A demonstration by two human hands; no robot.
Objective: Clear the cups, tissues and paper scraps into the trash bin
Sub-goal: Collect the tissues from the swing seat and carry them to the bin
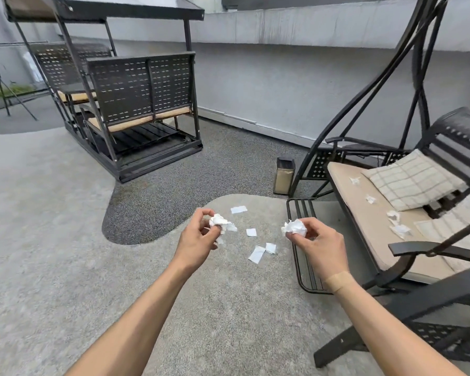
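Right now both hands are loaded: the left hand point(201, 234) pinches a crumpled tissue point(221, 223), and the right hand point(316, 241) grips another wad point(295, 227). Just beyond them, flat paper scraps point(257, 253) lie on the pale ground, with more tissue bits point(396, 226) on the swing seat's cushion point(364, 229). Farther off stands the trash bin point(283, 176), beside the swing frame. This looks like the carrying step; next, both wads should go there and be dropped in.
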